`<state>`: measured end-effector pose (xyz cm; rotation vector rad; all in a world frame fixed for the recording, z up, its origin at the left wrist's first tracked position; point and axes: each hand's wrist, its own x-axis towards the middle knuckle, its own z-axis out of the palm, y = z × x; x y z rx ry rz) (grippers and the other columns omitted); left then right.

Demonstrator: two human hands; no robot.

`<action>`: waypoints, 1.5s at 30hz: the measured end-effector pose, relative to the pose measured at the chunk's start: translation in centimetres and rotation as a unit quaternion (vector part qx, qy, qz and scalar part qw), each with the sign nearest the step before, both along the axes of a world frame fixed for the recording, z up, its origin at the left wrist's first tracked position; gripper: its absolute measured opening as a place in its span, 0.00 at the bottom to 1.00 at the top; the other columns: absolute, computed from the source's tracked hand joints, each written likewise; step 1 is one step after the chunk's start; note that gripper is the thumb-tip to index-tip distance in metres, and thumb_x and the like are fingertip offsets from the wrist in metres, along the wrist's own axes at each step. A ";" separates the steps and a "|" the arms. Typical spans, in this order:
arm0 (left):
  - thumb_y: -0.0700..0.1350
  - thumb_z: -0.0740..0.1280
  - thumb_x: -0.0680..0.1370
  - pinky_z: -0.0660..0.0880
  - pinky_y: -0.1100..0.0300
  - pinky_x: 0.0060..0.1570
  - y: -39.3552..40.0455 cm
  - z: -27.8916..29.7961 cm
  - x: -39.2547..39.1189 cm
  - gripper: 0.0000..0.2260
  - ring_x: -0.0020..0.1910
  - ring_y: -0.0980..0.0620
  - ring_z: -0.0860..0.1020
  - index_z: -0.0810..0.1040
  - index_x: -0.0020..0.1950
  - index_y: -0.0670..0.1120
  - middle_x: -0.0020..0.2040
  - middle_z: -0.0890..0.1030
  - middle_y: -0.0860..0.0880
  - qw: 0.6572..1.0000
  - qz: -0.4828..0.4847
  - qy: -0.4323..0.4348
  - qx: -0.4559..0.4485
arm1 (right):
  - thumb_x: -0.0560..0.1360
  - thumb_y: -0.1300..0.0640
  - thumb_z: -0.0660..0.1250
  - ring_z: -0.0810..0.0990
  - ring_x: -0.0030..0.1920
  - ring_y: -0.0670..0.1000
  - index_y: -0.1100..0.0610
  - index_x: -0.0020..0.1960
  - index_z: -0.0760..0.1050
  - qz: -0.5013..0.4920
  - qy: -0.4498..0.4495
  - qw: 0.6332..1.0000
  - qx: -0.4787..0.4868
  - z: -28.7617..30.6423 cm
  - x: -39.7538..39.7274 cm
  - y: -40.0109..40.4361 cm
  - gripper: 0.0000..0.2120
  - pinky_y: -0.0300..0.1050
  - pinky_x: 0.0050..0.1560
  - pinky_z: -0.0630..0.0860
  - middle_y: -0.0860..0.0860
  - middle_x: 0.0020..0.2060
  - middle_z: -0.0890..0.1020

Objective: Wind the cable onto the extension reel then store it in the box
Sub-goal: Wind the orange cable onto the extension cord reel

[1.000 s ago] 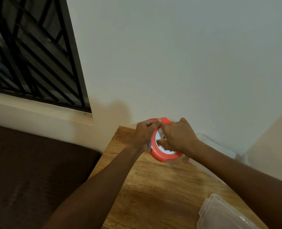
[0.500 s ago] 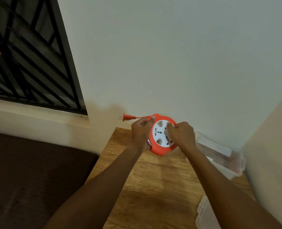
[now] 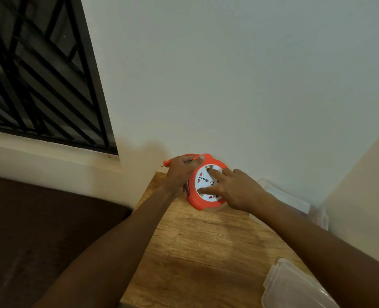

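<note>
- A clear plastic lid point(image 3: 295, 287) lay at the near right corner of the light-brown wooden table point(image 3: 195, 252), its far edge just short of the right forearm.
- A dark brown surface point(image 3: 39, 230) extended to the left of the table, up to the wall.
- The round orange extension reel with a white socket face point(image 3: 203, 185) was held at the far end of the table, tilted so that the socket face pointed toward the camera. Whether its lower rim touched the tabletop could not be determined.
- The left hand point(image 3: 179, 174) gripped the left rim of the reel, fingers curled around the edge. The orange cable point(image 3: 189, 155) ran over the top of this hand, and the orange plug point(image 3: 167, 162) projected to the left of the knuckles.
- The right hand point(image 3: 235, 190) rested on the socket face with fingers extended; the index finger and thumb pressed on the white disc, clamping nothing.
- A clear plastic storage box point(image 3: 295, 201) stood just behind the right wrist, against the wall in the right corner. The reel was outside the box.
- A pale wall point(image 3: 228, 74) rose behind the table, with a black-barred window point(image 3: 39, 74) to its left.
</note>
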<state>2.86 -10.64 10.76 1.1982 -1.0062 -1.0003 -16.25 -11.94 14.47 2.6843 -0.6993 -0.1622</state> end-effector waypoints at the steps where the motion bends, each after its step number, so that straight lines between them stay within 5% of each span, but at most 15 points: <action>1: 0.48 0.71 0.82 0.87 0.48 0.45 0.0 0.0 0.0 0.07 0.45 0.43 0.89 0.86 0.55 0.48 0.50 0.89 0.43 1.000 -0.013 -0.008 0.004 | 0.77 0.50 0.69 0.69 0.68 0.64 0.38 0.74 0.62 0.006 0.019 1.000 -0.019 -0.1 0.1 0.1 0.29 0.58 0.61 0.74 0.61 0.74 0.63; 8: 0.47 0.72 0.81 0.87 0.48 0.47 0.5 -0.7 0.1 0.11 0.49 0.40 0.88 0.85 0.59 0.42 0.53 0.89 0.42 1.000 -0.013 0.013 0.011 | 0.74 0.41 0.69 0.77 0.61 0.61 0.41 0.75 0.57 0.031 0.049 0.994 -0.090 0.1 1.2 -0.4 0.34 0.54 0.60 0.70 0.57 0.63 0.78; 11: 0.47 0.74 0.80 0.85 0.41 0.52 0.0 -0.1 -0.2 0.09 0.50 0.39 0.88 0.88 0.57 0.45 0.52 0.89 0.43 0.999 0.030 0.041 -0.005 | 0.76 0.38 0.61 0.81 0.55 0.58 0.44 0.77 0.53 -0.077 -0.071 0.993 -0.053 -0.5 1.8 0.0 0.34 0.54 0.58 0.72 0.55 0.61 0.81; 14: 0.49 0.74 0.80 0.86 0.44 0.51 -0.5 0.8 -0.4 0.09 0.48 0.46 0.89 0.87 0.58 0.49 0.52 0.90 0.48 0.997 0.062 -0.018 -0.035 | 0.75 0.35 0.60 0.82 0.54 0.56 0.44 0.77 0.55 -0.162 -0.184 0.970 0.002 -1.3 2.4 0.6 0.34 0.53 0.57 0.75 0.53 0.61 0.81; 22: 0.49 0.72 0.81 0.86 0.43 0.51 0.3 -0.3 -0.3 0.12 0.48 0.43 0.89 0.86 0.61 0.45 0.53 0.89 0.45 0.998 0.050 0.042 -0.003 | 0.75 0.35 0.62 0.78 0.62 0.56 0.41 0.77 0.55 -0.185 -0.204 0.959 0.062 -2.0 2.3 0.5 0.34 0.56 0.64 0.71 0.51 0.68 0.76; 26: 0.46 0.73 0.80 0.87 0.48 0.45 0.2 -0.9 0.3 0.07 0.45 0.42 0.89 0.87 0.55 0.45 0.49 0.90 0.44 0.992 0.073 0.105 0.003 | 0.74 0.39 0.64 0.78 0.57 0.54 0.42 0.75 0.63 -0.150 -0.328 0.929 0.083 -2.6 0.8 0.5 0.30 0.53 0.58 0.75 0.49 0.61 0.81; 29: 0.45 0.74 0.80 0.85 0.53 0.38 0.1 -1.2 1.1 0.04 0.42 0.46 0.88 0.87 0.51 0.46 0.46 0.90 0.46 0.985 0.087 0.149 0.008 | 0.74 0.45 0.68 0.73 0.58 0.51 0.44 0.74 0.62 -0.183 -0.461 0.851 0.171 -3.9 0.6 1.1 0.31 0.51 0.56 0.75 0.46 0.63 0.78; 34: 0.52 0.74 0.79 0.86 0.49 0.43 -0.3 -3.1 2.0 0.09 0.46 0.43 0.89 0.86 0.55 0.50 0.50 0.90 0.49 0.985 0.105 0.130 0.035 | 0.71 0.47 0.75 0.76 0.60 0.52 0.48 0.74 0.63 -0.348 -0.624 0.665 0.219 -6.0 3.2 2.3 0.36 0.43 0.50 0.74 0.52 0.70 0.70; 36: 0.53 0.74 0.79 0.86 0.49 0.44 -0.2 -3.7 2.6 0.10 0.46 0.43 0.89 0.87 0.55 0.49 0.51 0.90 0.47 0.981 0.102 0.155 0.049 | 0.74 0.49 0.73 0.80 0.54 0.52 0.52 0.72 0.66 -0.387 -0.672 0.515 0.365 -6.7 3.7 1.9 0.31 0.38 0.45 0.78 0.54 0.65 0.77; 38: 0.53 0.74 0.79 0.85 0.47 0.48 -0.2 -4.1 3.7 0.10 0.48 0.42 0.88 0.87 0.55 0.49 0.52 0.89 0.45 0.980 0.090 0.162 0.075 | 0.75 0.53 0.73 0.83 0.52 0.55 0.56 0.70 0.70 -0.372 -0.695 0.369 0.492 -7.8 4.5 1.9 0.26 0.48 0.45 0.83 0.54 0.58 0.81; 42: 0.51 0.73 0.79 0.85 0.51 0.43 -0.2 -4.6 6.5 0.10 0.46 0.43 0.88 0.86 0.54 0.46 0.51 0.89 0.43 0.981 0.049 0.130 0.139 | 0.74 0.58 0.74 0.84 0.51 0.57 0.58 0.68 0.73 -0.373 -0.714 0.311 0.505 -9.9 6.8 1.6 0.25 0.57 0.47 0.83 0.54 0.53 0.83; 45: 0.37 0.72 0.75 0.82 0.57 0.37 -0.2 -5.1 8.4 0.10 0.45 0.43 0.86 0.84 0.56 0.41 0.51 0.88 0.40 0.979 0.012 0.087 0.186 | 0.74 0.61 0.74 0.84 0.50 0.57 0.59 0.68 0.73 -0.392 -0.706 0.285 0.517 -11.5 8.8 0.8 0.24 0.57 0.46 0.83 0.55 0.53 0.83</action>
